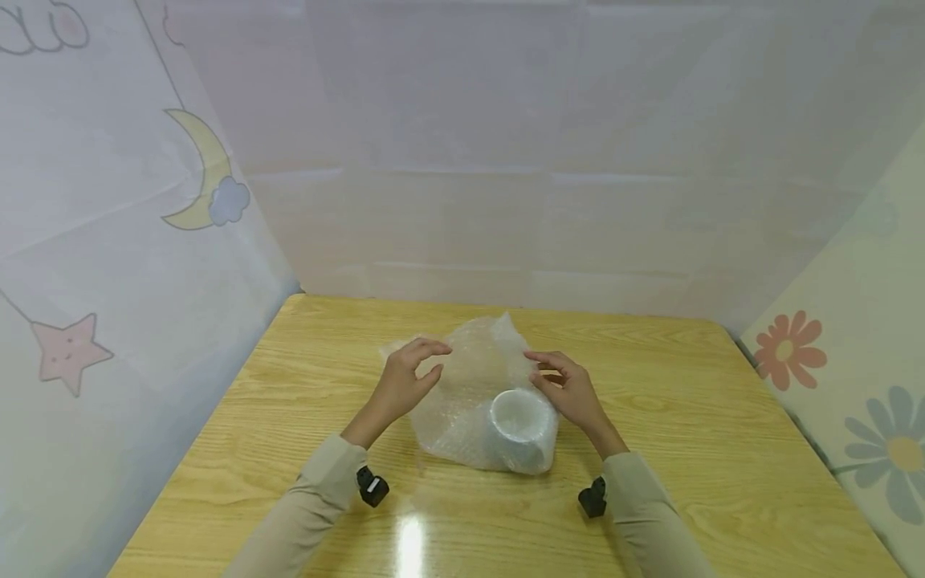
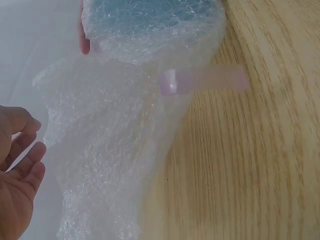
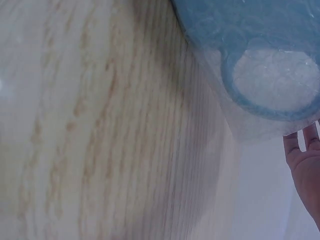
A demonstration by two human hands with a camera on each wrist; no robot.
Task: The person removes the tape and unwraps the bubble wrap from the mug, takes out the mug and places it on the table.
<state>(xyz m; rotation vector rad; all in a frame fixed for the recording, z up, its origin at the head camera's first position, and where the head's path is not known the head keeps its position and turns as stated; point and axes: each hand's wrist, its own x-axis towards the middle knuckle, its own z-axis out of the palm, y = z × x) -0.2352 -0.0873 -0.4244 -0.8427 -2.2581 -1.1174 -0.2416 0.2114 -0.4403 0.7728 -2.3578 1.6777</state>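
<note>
A blue mug (image 3: pixel 250 30), its handle showing through the plastic in the right wrist view, lies inside a sheet of bubble wrap (image 1: pixel 462 377). The wrap is snug around the mug on the right, while its loose part spreads left and back over the table. My left hand (image 1: pixel 405 381) hovers at the left side of the loose wrap, thumb and fingers apart with nothing between them. At the mug's right, my right hand (image 1: pixel 571 389) has its loosely bent fingers at the wrap's edge; fingertips are partly hidden in the right wrist view.
A translucent pinkish strip (image 2: pixel 205 80), like tape, shows beside the wrap in the left wrist view. Everything rests on a wooden table (image 1: pixel 686 417). Sheets with printed pictures stand along its left, back and right edges. Each wrist wears a small black camera (image 1: pixel 372 487).
</note>
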